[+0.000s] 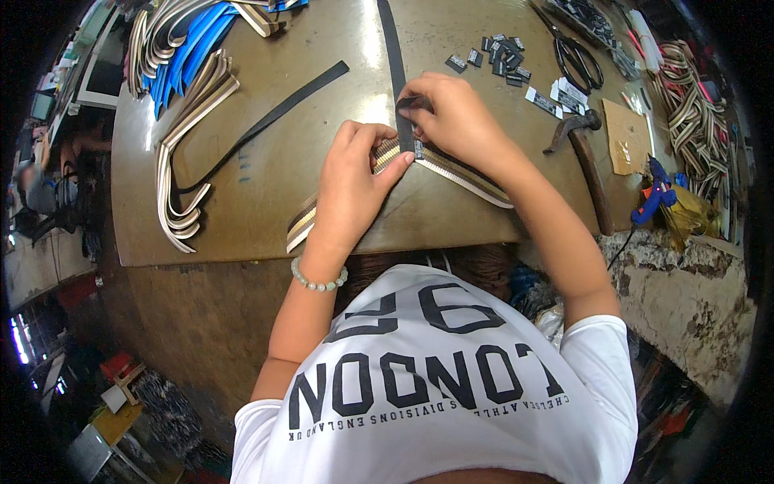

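A striped brown, cream and white strap (472, 185) lies bent near the table's front edge. Across its middle runs a narrow black strap (392, 48), which stretches away to the far edge. My left hand (355, 173) is closed on the striped strap, its thumb pressing by the crossing. Just right of that thumb sits a small black label (418, 150) with pale print. With fingers pinched, my right hand (455, 117) holds a folded part of the black strap above the crossing. The palm side of both hands is hidden.
A hammer (587, 153), black-handled scissors (574, 60), loose black labels (504, 58) and white labels (568, 95) lie to the right. Beyond them are tan card (626, 137) and a blue glue gun (657, 194). Striped straps (167, 177) and another black strap (282, 109) occupy the left.
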{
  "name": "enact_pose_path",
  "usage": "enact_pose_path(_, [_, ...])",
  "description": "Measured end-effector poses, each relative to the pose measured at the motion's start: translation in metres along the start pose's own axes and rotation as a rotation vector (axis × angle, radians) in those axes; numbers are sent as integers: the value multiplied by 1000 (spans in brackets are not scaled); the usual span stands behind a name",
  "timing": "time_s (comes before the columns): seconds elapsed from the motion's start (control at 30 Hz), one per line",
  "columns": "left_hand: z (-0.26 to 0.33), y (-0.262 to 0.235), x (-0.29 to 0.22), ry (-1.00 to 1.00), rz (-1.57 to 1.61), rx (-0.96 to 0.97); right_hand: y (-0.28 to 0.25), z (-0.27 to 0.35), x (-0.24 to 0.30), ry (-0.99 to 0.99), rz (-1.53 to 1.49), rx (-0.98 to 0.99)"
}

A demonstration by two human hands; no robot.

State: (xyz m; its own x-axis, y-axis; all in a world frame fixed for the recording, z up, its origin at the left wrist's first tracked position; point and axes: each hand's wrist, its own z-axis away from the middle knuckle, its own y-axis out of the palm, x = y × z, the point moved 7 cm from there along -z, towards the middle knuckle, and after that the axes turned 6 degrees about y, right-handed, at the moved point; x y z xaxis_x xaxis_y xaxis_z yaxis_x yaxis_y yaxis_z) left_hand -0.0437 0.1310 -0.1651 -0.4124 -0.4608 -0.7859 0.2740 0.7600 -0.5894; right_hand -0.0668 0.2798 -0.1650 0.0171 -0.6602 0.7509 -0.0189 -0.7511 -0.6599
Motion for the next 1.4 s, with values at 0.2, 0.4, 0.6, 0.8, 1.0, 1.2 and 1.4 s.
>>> enact_pose_path(0.2, [4, 3, -8, 129, -145, 14, -26, 23, 12, 40, -15, -167])
enact_pose_path(0.4, [10, 7, -15, 227, -221, -64, -4, 94, 34, -322, 342, -118])
enact_pose_path(0.6, [10, 7, -16, 245, -221, -60, 9, 101, 17, -319, 455, -134])
enact_pose_path(0.8, [9, 13, -20, 266, -315, -39, 5, 95, 33, -310, 436, -97])
enact_pose_path(1.0, [13, 12, -23, 288, -471, 14, -103, 141, -62, 224, 454, -582])
enact_pose_path(1.2, [33, -17, -18, 282, -229, -144, -146, 175, -70, 688, 604, -562])
enact_pose_path(1.4, [35, -14, 0, 144, -47, -154, -42, 121, 38, 282, 177, -157])
